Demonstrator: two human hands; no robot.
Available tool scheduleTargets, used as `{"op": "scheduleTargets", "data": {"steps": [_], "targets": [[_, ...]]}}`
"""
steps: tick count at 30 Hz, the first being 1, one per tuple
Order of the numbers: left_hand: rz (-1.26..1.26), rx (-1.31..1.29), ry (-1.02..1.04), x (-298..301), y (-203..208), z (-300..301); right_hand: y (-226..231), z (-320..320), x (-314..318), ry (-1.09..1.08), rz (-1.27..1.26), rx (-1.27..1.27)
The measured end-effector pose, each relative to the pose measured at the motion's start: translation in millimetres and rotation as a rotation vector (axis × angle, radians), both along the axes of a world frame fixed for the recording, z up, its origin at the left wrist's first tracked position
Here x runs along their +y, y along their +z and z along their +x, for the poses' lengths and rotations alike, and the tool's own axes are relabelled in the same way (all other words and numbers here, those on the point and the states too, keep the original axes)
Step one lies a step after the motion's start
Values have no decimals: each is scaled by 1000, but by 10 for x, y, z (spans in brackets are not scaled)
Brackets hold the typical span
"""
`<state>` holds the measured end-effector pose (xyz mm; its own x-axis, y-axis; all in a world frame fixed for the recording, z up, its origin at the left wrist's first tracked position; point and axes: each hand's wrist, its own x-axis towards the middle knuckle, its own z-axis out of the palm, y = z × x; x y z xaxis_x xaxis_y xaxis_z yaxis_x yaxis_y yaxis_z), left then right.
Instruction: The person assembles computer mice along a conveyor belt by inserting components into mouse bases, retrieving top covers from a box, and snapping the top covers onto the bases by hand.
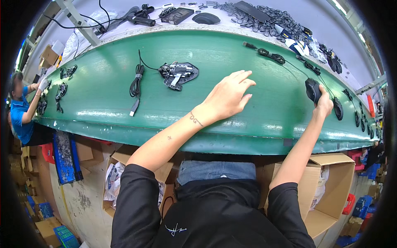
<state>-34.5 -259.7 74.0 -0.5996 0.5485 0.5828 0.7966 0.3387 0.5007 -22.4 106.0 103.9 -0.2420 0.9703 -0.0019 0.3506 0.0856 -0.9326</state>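
Note:
My right hand (324,103) grips a black computer mouse (313,91) over the right part of the green belt (215,136). From that mouse a cable with a tied bundle (271,56) runs up and left to a plug. Over the middle of the belt my left hand (228,97) is held with its fingers apart, nothing in it. Left of it lies an opened mouse (180,75), its circuit board and inner parts bare. A black cable bundle (136,82) with a plug at its lower end is joined to the opened mouse.
Finished-looking mice (338,108) with cables line the belt's right end. Several mouse parts (61,91) lie at the far left, near a person (22,107) in blue. A back shelf holds a pile of black pieces (256,20) and a tray (177,15). Cardboard boxes (331,198) stand below the belt.

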Motion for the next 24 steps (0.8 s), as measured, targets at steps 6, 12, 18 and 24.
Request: {"op": "scheduleTargets", "data": {"steps": [6,12,18,24], "targets": [[-111,-85,119,-66,93,-39,-17,103,-631,19,903,-422],[379,84,62,-119,-480,-187,369,-205,-3060,1619,812,164],[-113,31,58,-54,-310,-259,-62,-572,-3575,1648,1157,-54],[-123,1,126,-103,-42,-44,181,-769,-2940,1299,707,290]]}}
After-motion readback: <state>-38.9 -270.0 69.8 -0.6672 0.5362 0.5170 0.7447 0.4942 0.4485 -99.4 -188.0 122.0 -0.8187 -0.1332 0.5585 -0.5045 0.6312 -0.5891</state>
